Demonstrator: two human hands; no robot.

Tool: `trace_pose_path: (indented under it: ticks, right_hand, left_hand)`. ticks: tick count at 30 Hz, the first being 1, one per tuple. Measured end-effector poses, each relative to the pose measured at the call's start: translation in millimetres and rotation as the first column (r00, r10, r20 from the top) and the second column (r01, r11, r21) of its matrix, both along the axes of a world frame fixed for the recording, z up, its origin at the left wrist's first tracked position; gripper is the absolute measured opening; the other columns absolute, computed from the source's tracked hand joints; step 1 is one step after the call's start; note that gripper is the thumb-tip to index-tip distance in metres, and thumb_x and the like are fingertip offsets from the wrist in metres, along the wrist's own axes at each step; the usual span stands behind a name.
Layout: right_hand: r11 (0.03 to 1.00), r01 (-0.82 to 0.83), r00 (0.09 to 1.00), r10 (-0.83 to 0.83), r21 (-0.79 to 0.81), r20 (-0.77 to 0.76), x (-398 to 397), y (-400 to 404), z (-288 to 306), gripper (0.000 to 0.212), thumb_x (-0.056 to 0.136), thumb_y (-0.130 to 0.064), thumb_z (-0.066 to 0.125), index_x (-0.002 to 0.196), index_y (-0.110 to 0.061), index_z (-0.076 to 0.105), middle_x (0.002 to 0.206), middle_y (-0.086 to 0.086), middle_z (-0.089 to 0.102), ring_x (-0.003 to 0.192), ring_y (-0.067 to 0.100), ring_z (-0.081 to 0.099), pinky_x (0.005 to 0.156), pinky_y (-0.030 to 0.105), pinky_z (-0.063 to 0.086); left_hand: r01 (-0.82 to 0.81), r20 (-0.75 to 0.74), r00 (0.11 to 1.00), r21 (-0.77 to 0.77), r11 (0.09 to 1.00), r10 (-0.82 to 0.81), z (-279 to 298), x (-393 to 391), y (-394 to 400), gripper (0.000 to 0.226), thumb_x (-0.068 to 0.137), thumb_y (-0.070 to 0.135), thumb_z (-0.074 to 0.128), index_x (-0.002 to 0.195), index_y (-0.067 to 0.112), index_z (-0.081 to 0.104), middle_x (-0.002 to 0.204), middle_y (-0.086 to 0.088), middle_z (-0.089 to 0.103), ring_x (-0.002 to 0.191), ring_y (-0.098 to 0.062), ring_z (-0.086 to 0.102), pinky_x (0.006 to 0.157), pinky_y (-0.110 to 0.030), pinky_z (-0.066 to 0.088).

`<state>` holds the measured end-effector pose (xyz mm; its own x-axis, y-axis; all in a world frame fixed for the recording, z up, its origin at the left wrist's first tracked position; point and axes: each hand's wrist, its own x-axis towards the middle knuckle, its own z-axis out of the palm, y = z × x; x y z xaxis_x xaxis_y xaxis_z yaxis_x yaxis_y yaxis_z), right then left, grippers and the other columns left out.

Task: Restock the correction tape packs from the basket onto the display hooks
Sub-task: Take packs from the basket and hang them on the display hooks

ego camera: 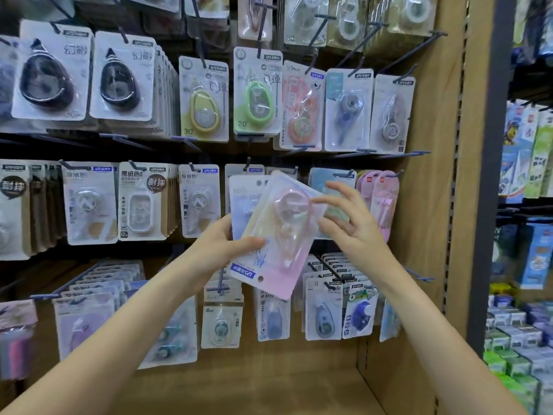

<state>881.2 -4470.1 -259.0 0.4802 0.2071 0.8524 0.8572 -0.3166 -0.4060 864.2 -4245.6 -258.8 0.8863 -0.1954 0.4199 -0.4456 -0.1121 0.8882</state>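
1. Holding a pink correction tape pack (279,235) upside down and tilted, in front of the middle row of the display; hang hole (260,278) pointing down at the bottom edge, so needs flipping before hanging.
2. Left hand (221,247) clamped on the pack's lower left edge, thumb across the front; right hand (350,217) loose, fingers spread, fingertips just touching the blister on the right side.
3. Basket not in view.
4. Could slip mid-flip with only one real grip on slick plastic; could also miss the hook (344,174) or knock the pink packs (381,199) hanging just beside; wrong hook also possible, lots of lookalikes.
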Motion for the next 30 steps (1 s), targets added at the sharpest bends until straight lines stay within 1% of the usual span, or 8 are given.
trace_pose_path:
  ticks: [5,9,14,16,18,20,22,30]
  right_hand:
    - [0.973,0.048,0.986,-0.083,-0.227,-0.146,-5,-3,18,0.077,0.075,-0.033,0.077,0.137,-0.042,0.034,0.139,-0.011,0.039,0.119,0.011,0.05,0.104,0.039,0.042]
    - [0.982,-0.068,0.918,-0.007,-0.175,-0.397,-6,-6,12,0.077,0.077,-0.021,0.075,0.137,-0.043,0.032,0.122,-0.007,0.049,0.075,0.014,0.066,0.077,0.027,0.054]
    - [0.984,-0.082,0.844,-0.015,-0.156,-0.536,-4,-26,-11,0.044,0.077,-0.021,0.074,0.115,-0.039,0.06,0.118,-0.016,0.059,0.103,0.007,0.062,0.087,0.022,0.048]
    - [0.998,-0.023,0.836,-0.011,-0.056,-0.549,-4,-41,-14,0.032,0.077,-0.018,0.073,0.105,-0.03,0.067,0.113,-0.013,0.062,0.104,0.004,0.057,0.091,0.025,0.045]
    - [0.983,0.043,0.835,0.061,0.176,-0.547,-3,-54,-15,0.033,0.078,-0.013,0.07,0.11,-0.019,0.066,0.107,-0.003,0.064,0.091,0.008,0.06,0.076,0.023,0.05]
    - [0.874,0.053,0.842,0.221,0.484,-0.492,-1,-65,-16,0.042,0.074,-0.015,0.074,0.114,-0.009,0.062,0.097,0.004,0.067,0.076,0.012,0.065,0.056,0.02,0.052]
    - [0.729,0.006,0.857,0.349,0.685,-0.379,5,-72,-19,0.067,0.051,-0.028,0.089,0.108,-0.006,0.063,0.091,0.004,0.072,0.075,0.012,0.069,0.057,0.02,0.054]
    - [0.652,0.069,0.916,0.259,0.755,-0.307,8,-66,-25,0.033,0.08,-0.01,0.068,0.111,-0.006,0.061,0.104,0.008,0.069,0.095,0.02,0.067,0.075,0.025,0.057]
  left_hand:
    - [0.011,0.035,0.999,0.278,0.96,-0.022,4,-4,3,0.02,0.085,0.018,0.066,0.103,0.023,0.059,0.087,-0.001,0.074,0.075,-0.019,0.071,0.058,-0.024,0.054]
    - [-0.014,-0.096,0.995,0.179,0.984,0.031,-6,0,3,0.023,0.095,0.031,0.05,0.1,0.013,0.064,0.076,-0.006,0.068,0.059,-0.017,0.064,0.044,-0.022,0.045]
    - [-0.067,-0.137,0.987,0.153,0.986,0.088,-17,6,3,0.024,0.096,0.019,0.048,0.09,0.004,0.066,0.077,-0.01,0.069,0.066,-0.019,0.066,0.056,-0.024,0.048]
    - [-0.117,-0.151,0.981,0.06,0.991,0.125,-16,10,7,0.023,0.096,0.018,0.049,0.091,0.006,0.067,0.086,-0.01,0.073,0.068,-0.019,0.069,0.057,-0.025,0.051]
    - [-0.189,-0.162,0.969,-0.019,0.982,0.184,-16,12,9,0.019,0.096,0.017,0.049,0.092,0.011,0.067,0.083,-0.007,0.073,0.066,-0.017,0.068,0.052,-0.024,0.05]
    - [-0.225,-0.162,0.963,-0.043,0.973,0.216,-16,14,7,0.019,0.096,0.017,0.049,0.09,0.01,0.066,0.082,-0.006,0.071,0.068,-0.017,0.067,0.053,-0.024,0.05]
    - [-0.222,-0.157,0.964,-0.017,0.975,0.216,-18,14,2,0.022,0.096,0.018,0.048,0.09,0.008,0.066,0.087,-0.01,0.07,0.073,-0.021,0.066,0.059,-0.028,0.051]
    - [-0.207,-0.088,0.973,0.097,0.974,0.215,-18,15,-18,0.025,0.097,0.018,0.046,0.098,0.002,0.066,0.1,-0.019,0.068,0.09,-0.031,0.065,0.085,-0.043,0.051]
